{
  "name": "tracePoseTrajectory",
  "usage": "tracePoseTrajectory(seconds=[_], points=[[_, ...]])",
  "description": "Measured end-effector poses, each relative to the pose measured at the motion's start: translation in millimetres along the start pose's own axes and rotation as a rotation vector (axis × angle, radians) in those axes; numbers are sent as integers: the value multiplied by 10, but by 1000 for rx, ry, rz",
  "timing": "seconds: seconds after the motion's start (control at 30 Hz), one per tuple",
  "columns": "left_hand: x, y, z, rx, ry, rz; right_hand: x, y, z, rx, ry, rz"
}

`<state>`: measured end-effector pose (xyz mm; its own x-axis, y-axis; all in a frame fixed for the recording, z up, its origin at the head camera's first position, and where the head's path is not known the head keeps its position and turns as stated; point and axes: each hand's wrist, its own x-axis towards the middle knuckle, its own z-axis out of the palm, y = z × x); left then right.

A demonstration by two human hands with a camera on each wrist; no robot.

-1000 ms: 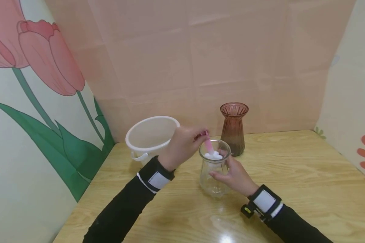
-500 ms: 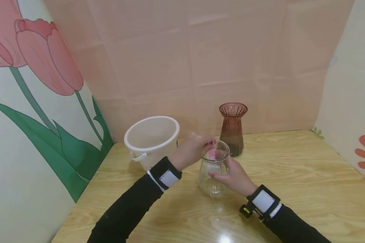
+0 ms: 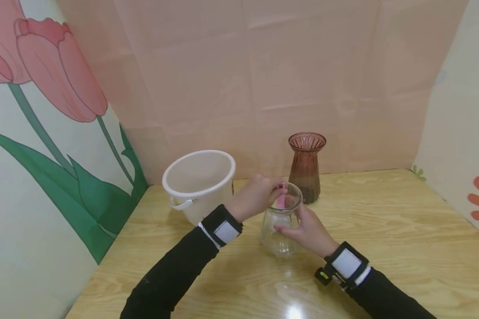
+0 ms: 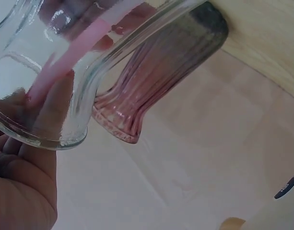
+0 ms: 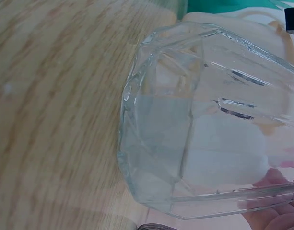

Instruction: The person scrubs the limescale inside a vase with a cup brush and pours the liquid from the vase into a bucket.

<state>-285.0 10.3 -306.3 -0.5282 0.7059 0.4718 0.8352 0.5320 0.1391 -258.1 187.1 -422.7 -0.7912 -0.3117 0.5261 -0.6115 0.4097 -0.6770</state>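
My left hand (image 3: 255, 197) is over the mouth of a clear glass vase (image 3: 272, 237) and pinches the pink handle (image 4: 77, 50) of a sponge brush. Its fingertips dip inside the rim in the left wrist view. Lower in the vase shows the brush's white sponge head (image 5: 228, 148), seen through the glass in the right wrist view. From the right, my right hand (image 3: 313, 230) grips the vase below its rim, thumb in front, the other fingers mostly hidden behind the glass. The vase stands upright on the wooden table (image 3: 383, 239).
Close behind the clear vase stands a reddish-brown ribbed glass vase (image 3: 305, 175). A white bucket (image 3: 174, 193) with a handle sits behind my left wrist. A pinkish backdrop (image 3: 207, 88) rises at the table's back edge, with flower-painted panels at both sides.
My left hand has moved right and down, bringing the sponge brush deeper into the clear vase; the white head has sunk below the rim. My right hand keeps its grip in place.
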Motion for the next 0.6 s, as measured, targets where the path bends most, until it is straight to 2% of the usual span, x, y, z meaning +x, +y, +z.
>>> tracePoseTrajectory(seconds=[0.27,0.6], points=[[20,-14,26,-9,-56,6,11,8,-14,-8,0,-1],[1,-12,12,-9,-54,-13,12,4,-9,-2,-13,7]])
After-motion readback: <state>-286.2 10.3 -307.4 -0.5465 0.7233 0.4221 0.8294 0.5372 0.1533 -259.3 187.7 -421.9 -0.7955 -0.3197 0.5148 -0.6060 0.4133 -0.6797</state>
